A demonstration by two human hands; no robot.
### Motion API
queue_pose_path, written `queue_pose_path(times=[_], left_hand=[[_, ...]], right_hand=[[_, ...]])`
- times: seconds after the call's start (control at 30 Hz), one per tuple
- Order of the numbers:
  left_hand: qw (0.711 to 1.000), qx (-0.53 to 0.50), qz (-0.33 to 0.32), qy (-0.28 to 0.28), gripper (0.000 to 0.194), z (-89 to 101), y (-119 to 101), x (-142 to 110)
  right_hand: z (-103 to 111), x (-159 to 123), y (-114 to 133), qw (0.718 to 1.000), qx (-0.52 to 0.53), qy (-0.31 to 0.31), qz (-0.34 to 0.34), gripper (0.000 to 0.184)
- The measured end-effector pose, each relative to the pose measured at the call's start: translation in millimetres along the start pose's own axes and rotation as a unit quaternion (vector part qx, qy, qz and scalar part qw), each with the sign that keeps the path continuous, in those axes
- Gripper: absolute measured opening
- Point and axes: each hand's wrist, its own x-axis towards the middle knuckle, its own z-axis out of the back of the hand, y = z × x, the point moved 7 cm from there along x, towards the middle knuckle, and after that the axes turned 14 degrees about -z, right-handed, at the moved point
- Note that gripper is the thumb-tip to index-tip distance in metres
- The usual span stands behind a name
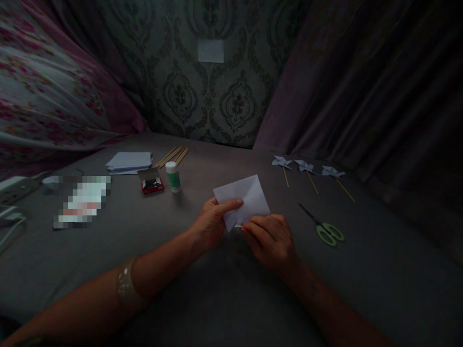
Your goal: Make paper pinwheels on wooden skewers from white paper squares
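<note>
A white square of paper rests on the grey surface in the middle of the view. My left hand pinches its near left edge, forefinger laid across the sheet. My right hand has its fingers closed on the paper's near corner. Both hands meet at that corner. Green-handled scissors lie just right of my right hand.
Three finished paper pinwheels on sticks lie at the back right. A glue stick, a small red box, a stack of white paper and wooden sticks sit at the back left. A power strip lies at far left.
</note>
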Motion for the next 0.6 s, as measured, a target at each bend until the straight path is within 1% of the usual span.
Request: queue_pose_path(times=[0.07,0.2,0.37,0.5,0.6], left_hand=[[1.000,0.003,0.015,-0.008,0.028,1.6,3,0],[0.999,-0.002,0.044,-0.002,0.027,2.1,8,1],[0.999,-0.006,0.052,-0.009,0.022,5.4,10,2],[0.998,0.007,0.060,0.005,0.023,4.8,12,0],[0.997,0.023,0.073,0.001,0.023,5.4,14,-2]], right_hand=[[-1,0,0,1.000,0.003,0.007,-0.004,0.006],[-2,1,-1,1.000,0.006,0.014,-0.013,0.005],[-3,1,-4,0.999,0.012,0.015,-0.032,0.005],[-3,1,-3,0.999,0.015,0.014,-0.031,0.006],[-3,2,-2,0.999,0.021,0.017,-0.031,0.008]])
